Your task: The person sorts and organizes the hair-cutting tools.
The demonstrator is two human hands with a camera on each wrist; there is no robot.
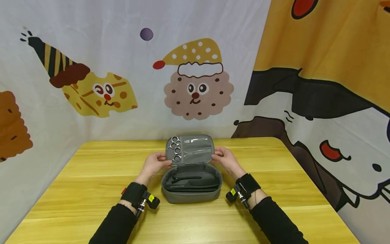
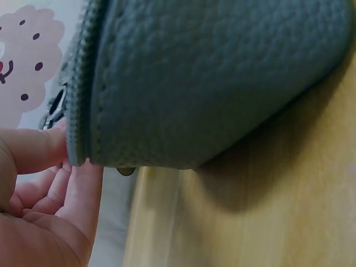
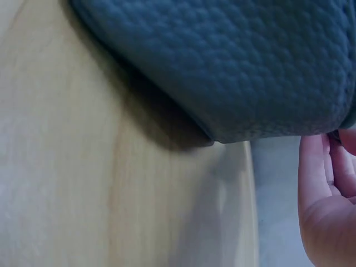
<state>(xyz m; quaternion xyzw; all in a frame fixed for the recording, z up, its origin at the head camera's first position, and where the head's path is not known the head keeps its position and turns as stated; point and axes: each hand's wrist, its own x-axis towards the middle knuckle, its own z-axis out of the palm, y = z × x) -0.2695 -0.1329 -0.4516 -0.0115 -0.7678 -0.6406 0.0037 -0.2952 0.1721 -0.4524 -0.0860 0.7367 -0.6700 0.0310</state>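
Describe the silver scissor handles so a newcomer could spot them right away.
On the yellow wooden table, find the open grey case, whose raised lid is held between the left hand and right hand. In the head view, the silver scissor handles run down the lid's left side. Being shiny and ring-shaped sets them apart from the clear pockets beside them and the black tools below.

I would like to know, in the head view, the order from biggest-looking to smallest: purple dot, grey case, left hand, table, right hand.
1. Table
2. Grey case
3. Left hand and right hand: they look alike, so not ranked
4. Purple dot
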